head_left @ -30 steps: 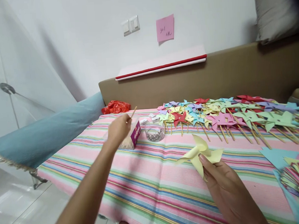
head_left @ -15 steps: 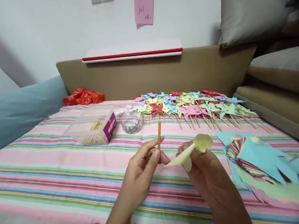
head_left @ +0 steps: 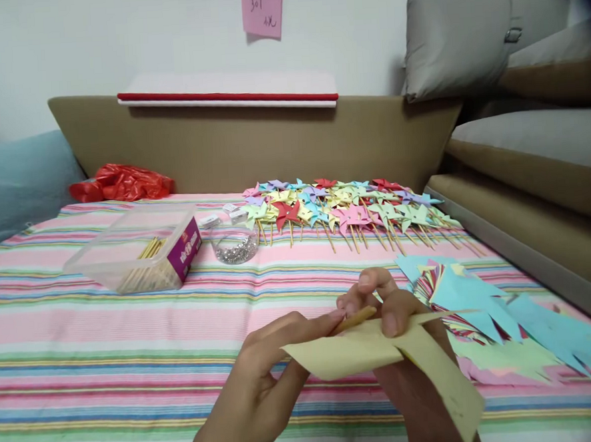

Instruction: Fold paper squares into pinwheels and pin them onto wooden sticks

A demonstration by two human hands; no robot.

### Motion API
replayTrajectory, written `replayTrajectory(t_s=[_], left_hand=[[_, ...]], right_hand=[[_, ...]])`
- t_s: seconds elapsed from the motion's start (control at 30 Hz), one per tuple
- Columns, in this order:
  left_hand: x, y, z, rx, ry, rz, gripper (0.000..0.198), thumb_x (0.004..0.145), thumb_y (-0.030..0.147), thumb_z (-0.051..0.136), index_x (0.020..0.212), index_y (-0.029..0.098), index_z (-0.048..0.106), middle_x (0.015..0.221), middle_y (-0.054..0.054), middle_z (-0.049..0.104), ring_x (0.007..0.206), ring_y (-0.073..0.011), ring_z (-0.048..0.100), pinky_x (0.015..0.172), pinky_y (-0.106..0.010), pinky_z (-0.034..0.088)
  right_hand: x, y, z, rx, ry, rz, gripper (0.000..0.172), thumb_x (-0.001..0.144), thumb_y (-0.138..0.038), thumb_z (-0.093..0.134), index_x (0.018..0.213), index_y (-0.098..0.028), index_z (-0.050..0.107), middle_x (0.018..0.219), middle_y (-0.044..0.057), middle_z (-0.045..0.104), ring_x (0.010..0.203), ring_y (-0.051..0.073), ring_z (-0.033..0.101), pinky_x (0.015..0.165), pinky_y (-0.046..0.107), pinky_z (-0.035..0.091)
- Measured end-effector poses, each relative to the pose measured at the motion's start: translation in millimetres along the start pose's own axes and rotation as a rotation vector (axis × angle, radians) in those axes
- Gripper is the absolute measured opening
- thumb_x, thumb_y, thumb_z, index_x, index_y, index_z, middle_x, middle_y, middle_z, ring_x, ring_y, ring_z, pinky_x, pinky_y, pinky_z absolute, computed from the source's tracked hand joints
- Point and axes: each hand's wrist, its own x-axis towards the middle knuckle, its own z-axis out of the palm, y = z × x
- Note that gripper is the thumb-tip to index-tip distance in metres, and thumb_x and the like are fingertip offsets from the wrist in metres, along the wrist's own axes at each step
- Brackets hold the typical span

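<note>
My left hand (head_left: 269, 376) is closed around a thin wooden stick (head_left: 358, 318), which lies nearly level, its far end pointing right. In my right hand (head_left: 398, 305) is a pale yellow paper pinwheel (head_left: 348, 354), pinched near its centre. The pinwheel's blades spread out in front of the fingers, one reaching left over the left fingertips and one hanging down at the right. The stick's end lies right behind the paper, close to the right fingertips. Whether stick and paper are joined I cannot tell.
A clear plastic box (head_left: 121, 235) holds more sticks. Beside it stands a clear round tub (head_left: 234, 251) of small metallic pieces. Finished-looking pinwheels (head_left: 348, 218) on sticks lie in rows at the back. Cut coloured paper (head_left: 468, 297) is piled at right. A red plastic bag (head_left: 123, 183) sits back left.
My hands have come together, bringing the stick against the pinwheel. The stick has tipped from upright to nearly level, and the pinwheel has turned. The view has shifted right.
</note>
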Motion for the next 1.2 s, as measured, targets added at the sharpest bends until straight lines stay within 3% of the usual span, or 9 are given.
replayTrajectory(t_s=[0.07, 0.27, 0.53, 0.67, 0.83, 1.07, 1.2], left_hand=[[0.0, 0.2, -0.6, 0.016, -0.015, -0.011, 0.030, 0.099, 0.020, 0.054, 0.121, 0.033, 0.070, 0.082, -0.001, 0.064, 0.071, -0.0157, 0.058, 0.060, -0.027, 0.042], [-3.4, -1.7, -3.4, 0.035, -0.057, -0.026, 0.037, 0.100, 0.022, 0.051, 0.132, 0.034, 0.064, 0.091, -0.004, 0.067, 0.075, -0.0173, 0.058, 0.063, -0.028, 0.041], [-3.2, -1.4, -2.8, 0.037, -0.026, 0.015, 0.037, 0.099, 0.021, 0.053, 0.132, 0.034, 0.065, 0.084, -0.003, 0.064, 0.072, -0.0172, 0.057, 0.060, -0.027, 0.041], [-2.5, -1.8, -3.1, 0.030, -0.051, 0.008, 0.029, 0.099, 0.020, 0.052, 0.120, 0.029, 0.069, 0.084, -0.003, 0.064, 0.073, -0.0169, 0.058, 0.061, -0.027, 0.040], [-1.4, -0.3, -6.2, 0.025, -0.071, 0.042, 0.029, 0.099, 0.018, 0.051, 0.118, 0.031, 0.069, 0.087, -0.004, 0.067, 0.078, -0.0189, 0.061, 0.068, -0.030, 0.045], [-2.9, 2.4, -13.4, 0.153, -0.103, 0.078, 0.049, 0.098, 0.016, 0.049, 0.142, 0.035, 0.057, 0.084, -0.006, 0.065, 0.077, -0.0225, 0.061, 0.065, -0.034, 0.046], [-1.6, 4.5, -14.9, 0.176, -0.117, 0.051, 0.036, 0.099, 0.015, 0.049, 0.126, 0.029, 0.068, 0.082, -0.006, 0.063, 0.076, -0.0206, 0.060, 0.066, -0.031, 0.045]], right_hand=[[-1.7, -0.7, 4.3, -0.018, 0.049, -0.018, 0.017, 0.077, -0.045, 0.083, 0.070, -0.033, 0.073, 0.097, 0.000, 0.054, 0.077, 0.014, 0.056, 0.066, 0.028, 0.054], [-0.6, -3.1, 4.0, -0.110, 0.058, -0.031, 0.023, 0.077, -0.048, 0.081, 0.066, -0.031, 0.073, 0.088, 0.001, 0.058, 0.073, 0.016, 0.056, 0.064, 0.029, 0.052], [-0.4, -3.9, 3.6, -0.119, 0.031, 0.012, 0.022, 0.078, -0.050, 0.080, 0.068, -0.032, 0.072, 0.087, 0.000, 0.058, 0.075, 0.016, 0.056, 0.067, 0.031, 0.054], [-0.4, -3.6, 0.8, -0.078, -0.002, 0.029, 0.014, 0.081, -0.042, 0.079, 0.074, -0.032, 0.074, 0.090, 0.000, 0.057, 0.077, 0.015, 0.058, 0.068, 0.030, 0.054], [1.2, -1.2, -8.3, -0.041, -0.098, 0.043, 0.006, 0.087, -0.032, 0.073, 0.081, -0.031, 0.074, 0.094, 0.001, 0.056, 0.078, 0.015, 0.060, 0.069, 0.029, 0.055], [3.8, 6.2, -15.8, -0.001, -0.136, 0.073, 0.005, 0.085, -0.027, 0.075, 0.086, -0.030, 0.072, 0.098, 0.001, 0.058, 0.086, 0.017, 0.060, 0.074, 0.029, 0.054], [5.1, 10.7, -13.1, 0.042, -0.103, 0.088, 0.009, 0.086, -0.027, 0.076, 0.088, -0.031, 0.068, 0.094, -0.001, 0.063, 0.088, 0.015, 0.061, 0.073, 0.026, 0.053]])
